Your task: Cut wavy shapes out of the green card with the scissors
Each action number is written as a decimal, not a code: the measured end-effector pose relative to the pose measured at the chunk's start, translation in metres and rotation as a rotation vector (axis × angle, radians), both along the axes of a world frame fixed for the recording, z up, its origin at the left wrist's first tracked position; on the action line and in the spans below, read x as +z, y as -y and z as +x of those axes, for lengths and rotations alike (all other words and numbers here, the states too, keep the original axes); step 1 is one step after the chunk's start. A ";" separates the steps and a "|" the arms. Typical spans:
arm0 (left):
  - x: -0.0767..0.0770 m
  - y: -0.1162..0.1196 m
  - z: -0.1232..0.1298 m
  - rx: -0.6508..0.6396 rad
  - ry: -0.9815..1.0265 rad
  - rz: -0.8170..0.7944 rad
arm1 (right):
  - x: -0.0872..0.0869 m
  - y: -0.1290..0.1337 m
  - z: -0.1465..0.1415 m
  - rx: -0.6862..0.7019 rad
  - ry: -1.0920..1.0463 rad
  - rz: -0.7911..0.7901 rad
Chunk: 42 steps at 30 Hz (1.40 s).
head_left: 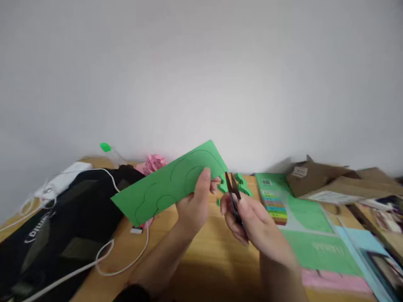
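left hand (197, 201): bare | left sleeve (132, 293): black, curved edge | right hand (247, 216), right forearm (280, 274): bare

Soft, fairly even light is filling the scene, and the plain pale grey wall (201, 84) is glowing brightest around its middle and dimming toward the upper corners. A darker shade is lying across the near part of the light-brown wooden table (208, 268). The crumpled brown cardboard packaging (333, 180) is looking smeared, small print is blurring, and the wide view is stretching things toward the edges.

Curve-marked green paper (166, 183), tilted, scissors (232, 191) open
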State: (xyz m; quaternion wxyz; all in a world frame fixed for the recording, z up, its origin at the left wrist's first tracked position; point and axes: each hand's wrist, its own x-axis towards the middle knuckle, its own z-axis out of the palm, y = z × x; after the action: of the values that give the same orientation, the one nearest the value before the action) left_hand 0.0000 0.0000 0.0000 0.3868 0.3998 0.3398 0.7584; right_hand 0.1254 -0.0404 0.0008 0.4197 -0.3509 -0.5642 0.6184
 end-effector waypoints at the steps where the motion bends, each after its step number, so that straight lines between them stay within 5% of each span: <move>1: 0.000 0.000 0.001 -0.004 -0.017 0.006 | 0.001 0.001 -0.001 0.007 -0.004 -0.005; 12: 0.014 0.004 0.001 -0.105 -0.295 -0.027 | 0.005 0.003 -0.002 -0.071 -0.070 -0.049; 21: 0.012 0.002 0.000 -0.229 -0.212 -0.117 | 0.006 0.002 -0.009 -0.215 -0.072 -0.172; 27: 0.004 -0.002 0.003 -0.373 -0.092 -0.190 | 0.004 -0.007 -0.007 -0.386 -0.045 -0.022; 34: 0.000 -0.009 0.000 -0.341 0.021 -0.244 | 0.001 -0.009 0.008 -0.370 0.076 -0.001; 42: 0.003 -0.002 0.002 -0.685 -0.192 -0.237 | 0.001 -0.010 0.004 -0.647 -0.105 0.130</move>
State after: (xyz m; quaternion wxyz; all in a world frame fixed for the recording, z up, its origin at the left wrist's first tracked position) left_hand 0.0019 0.0017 0.0027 0.6280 0.5121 0.3064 0.4994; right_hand 0.1294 -0.0305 0.0021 0.6444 -0.4520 -0.4395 0.4328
